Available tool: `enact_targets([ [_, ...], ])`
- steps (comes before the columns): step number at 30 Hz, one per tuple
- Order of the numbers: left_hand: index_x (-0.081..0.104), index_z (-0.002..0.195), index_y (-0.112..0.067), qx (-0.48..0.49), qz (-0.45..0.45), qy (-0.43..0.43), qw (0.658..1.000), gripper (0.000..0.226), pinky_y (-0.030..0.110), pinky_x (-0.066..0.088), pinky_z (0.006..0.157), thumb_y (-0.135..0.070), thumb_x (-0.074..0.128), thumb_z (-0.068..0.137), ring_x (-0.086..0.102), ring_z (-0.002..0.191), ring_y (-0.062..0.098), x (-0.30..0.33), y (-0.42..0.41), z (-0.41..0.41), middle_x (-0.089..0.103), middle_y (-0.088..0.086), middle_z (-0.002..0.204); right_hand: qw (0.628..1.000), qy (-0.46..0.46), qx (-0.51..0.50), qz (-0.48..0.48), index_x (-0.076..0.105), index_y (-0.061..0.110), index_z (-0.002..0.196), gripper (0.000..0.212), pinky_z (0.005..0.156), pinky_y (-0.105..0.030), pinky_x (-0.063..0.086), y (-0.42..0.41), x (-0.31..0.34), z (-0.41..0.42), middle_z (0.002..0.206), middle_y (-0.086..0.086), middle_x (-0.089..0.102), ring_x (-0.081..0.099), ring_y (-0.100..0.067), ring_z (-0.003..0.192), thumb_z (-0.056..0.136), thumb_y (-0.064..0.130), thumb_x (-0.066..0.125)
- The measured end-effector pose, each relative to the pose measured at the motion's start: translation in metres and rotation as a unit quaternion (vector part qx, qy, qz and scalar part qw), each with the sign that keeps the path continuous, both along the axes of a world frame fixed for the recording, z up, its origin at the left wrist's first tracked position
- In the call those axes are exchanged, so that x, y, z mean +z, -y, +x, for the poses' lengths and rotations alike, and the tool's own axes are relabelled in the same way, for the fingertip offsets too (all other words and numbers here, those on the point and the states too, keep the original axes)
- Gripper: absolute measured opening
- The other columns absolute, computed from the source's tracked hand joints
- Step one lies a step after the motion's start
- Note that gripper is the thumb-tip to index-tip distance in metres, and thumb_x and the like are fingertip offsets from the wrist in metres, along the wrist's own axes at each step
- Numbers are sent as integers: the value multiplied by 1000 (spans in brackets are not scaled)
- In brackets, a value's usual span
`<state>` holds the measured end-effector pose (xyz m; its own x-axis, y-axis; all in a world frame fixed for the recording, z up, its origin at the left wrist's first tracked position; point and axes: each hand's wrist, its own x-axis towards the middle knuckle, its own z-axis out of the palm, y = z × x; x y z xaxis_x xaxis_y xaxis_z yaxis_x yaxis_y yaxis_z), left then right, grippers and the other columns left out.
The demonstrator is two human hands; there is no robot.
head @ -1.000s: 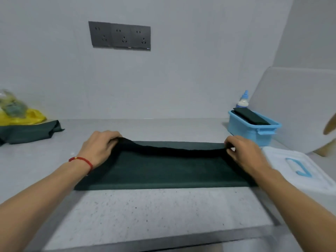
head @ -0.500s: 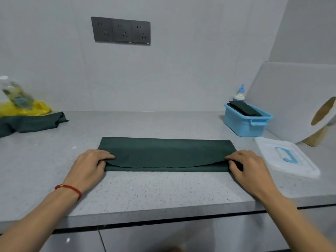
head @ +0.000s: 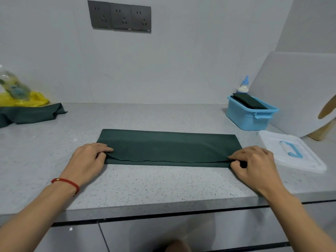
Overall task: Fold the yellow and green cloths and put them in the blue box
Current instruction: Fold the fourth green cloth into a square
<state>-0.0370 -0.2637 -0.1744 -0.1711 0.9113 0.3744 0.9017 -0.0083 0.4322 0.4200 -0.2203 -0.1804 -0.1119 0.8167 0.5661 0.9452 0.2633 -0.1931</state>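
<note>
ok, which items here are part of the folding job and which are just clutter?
Job:
- green cloth, pinched at its ends by left hand and right hand
- blue box, folded dark cloth inside
- unfolded green cloth
- yellow cloth

Clutter:
- white lid
- squeeze bottle
- plastic bottle
- wall sockets

Domestic kitchen or utility corner: speckled stone countertop (head: 145, 184) over flat cabinet fronts (head: 163, 231), plain grey wall with triple socket plate (head: 119, 16), squeeze bottle (head: 243, 85) behind.
</note>
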Motion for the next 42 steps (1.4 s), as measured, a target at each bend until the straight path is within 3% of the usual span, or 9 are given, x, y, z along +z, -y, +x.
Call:
enact_targets([
  [7,76,117,-18,6,-9,-7,1000,38,42,42,109,-16,43,98,58,124,27,5,5,2,68,6,130,999,-18,28,-4,84,19,80,32,83,-42,54,4,6,-2,90,5,78,68,-20,86,77,23,53],
  [12,71,122,-19,-54,27,-66,996,51,43,46,100,-33,35,88,59,119,22,28,-6,29,69,1,128,996,-73,38,-36,78,21,93,40,79,-33,49,-4,26,-32,104,5,76,62,-16,91,88,39,43],
  [16,50,145,-27,-106,-33,-155,982,49,51,33,115,-37,30,102,38,143,20,41,-65,90,45,1,155,990,-25,98,-95,66,18,129,40,104,-37,44,-42,49,-117,138,-1,63,56,-21,125,99,34,46],
  [20,12,160,-41,-111,-181,-191,958,57,61,1,122,-50,16,104,1,156,25,9,-96,129,5,-9,170,960,63,105,-251,18,20,163,58,127,-48,7,-62,24,-171,171,0,13,9,-17,157,109,41,25],
  [24,-4,157,-49,-112,-217,-166,956,63,59,-10,121,-62,8,97,-10,156,26,-13,-108,124,-7,-15,169,946,85,93,-297,1,26,164,62,127,-47,-6,-72,0,-167,171,9,-4,-8,-11,156,108,49,12],
  [27,-4,155,-54,-100,-228,-163,955,70,59,-9,122,-72,4,88,-9,156,27,-11,-108,104,-6,-17,168,943,96,77,-308,-2,32,163,68,127,-46,-7,-76,0,-144,170,12,-8,-10,-9,156,103,63,9],
  [33,-4,156,-52,-2,-224,-178,958,61,52,1,125,-65,7,98,-2,156,24,-14,-104,8,-4,-10,170,946,81,-53,-309,3,33,163,82,127,-47,0,-82,-2,-20,171,10,-3,-3,-10,157,93,76,5],
  [39,-2,158,-49,1,-212,-171,962,70,48,3,126,-69,3,91,-1,156,23,-18,-103,2,-1,-5,170,922,142,-112,-342,1,27,164,70,125,-54,-7,-88,15,-16,172,6,-3,-1,-15,157,102,60,7],
  [42,-1,158,-49,8,-209,-165,964,68,48,3,125,-68,4,92,-1,156,24,-19,-102,2,0,-5,170,944,152,-78,-283,-4,19,163,70,126,-54,-3,-89,29,-81,171,-1,-9,-6,-20,158,104,52,11],
])
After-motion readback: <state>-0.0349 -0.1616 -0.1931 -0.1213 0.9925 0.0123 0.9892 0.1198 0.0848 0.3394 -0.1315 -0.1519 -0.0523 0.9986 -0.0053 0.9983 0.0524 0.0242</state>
